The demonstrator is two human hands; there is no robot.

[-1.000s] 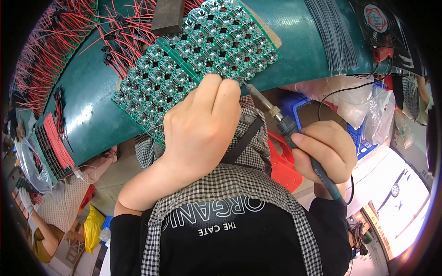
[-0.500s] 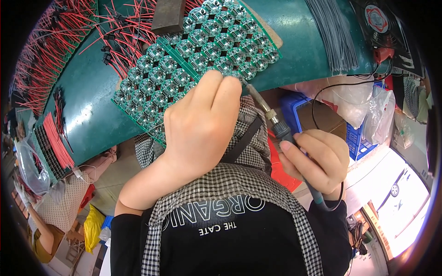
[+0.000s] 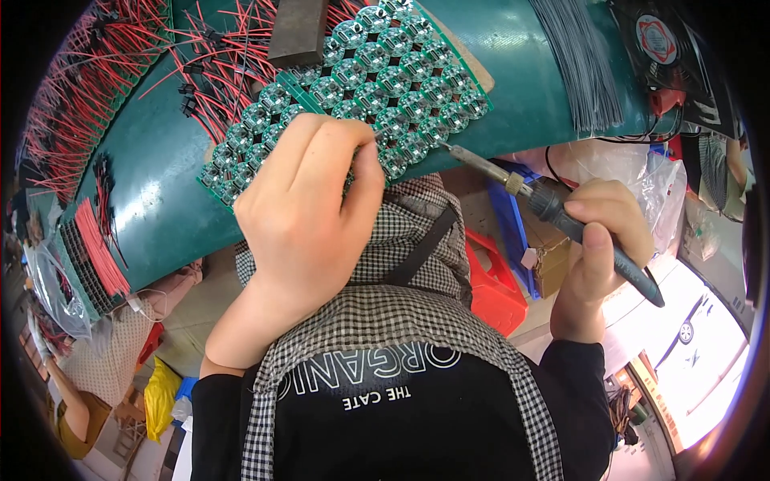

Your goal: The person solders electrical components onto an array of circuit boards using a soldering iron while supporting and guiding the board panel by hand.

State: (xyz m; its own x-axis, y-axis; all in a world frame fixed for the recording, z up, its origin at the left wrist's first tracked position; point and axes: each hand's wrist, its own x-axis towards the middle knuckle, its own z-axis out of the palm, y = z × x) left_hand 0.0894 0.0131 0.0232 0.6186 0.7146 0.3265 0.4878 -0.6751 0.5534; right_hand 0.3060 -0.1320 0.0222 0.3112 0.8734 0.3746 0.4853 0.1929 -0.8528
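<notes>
A panel of round green circuit boards (image 3: 413, 76) lies on the green mat, and a second such panel (image 3: 249, 132) adjoins it on the left. My left hand (image 3: 309, 204) is over the panels with its thumb and index finger pinched close to the boards. Whatever is between those fingertips is too small or hidden to make out. My right hand (image 3: 605, 232) grips the handle of a soldering iron (image 3: 549, 204), which slants up to the left. The iron's tip is at the lower right part of the panel, close to its near edge; contact cannot be told.
A dark metal block (image 3: 297, 32) sits at the panels' far side, beside loose red wires (image 3: 233, 72). Grey wires (image 3: 577, 72) lie in a bundle at the right of the mat (image 3: 156, 192). A red stool (image 3: 493, 289) and a blue crate (image 3: 509, 224) stand below.
My left hand has shifted left and toward me along the boards. My right hand has moved up and right, with the soldering iron now flatter and its tip slightly farther right.
</notes>
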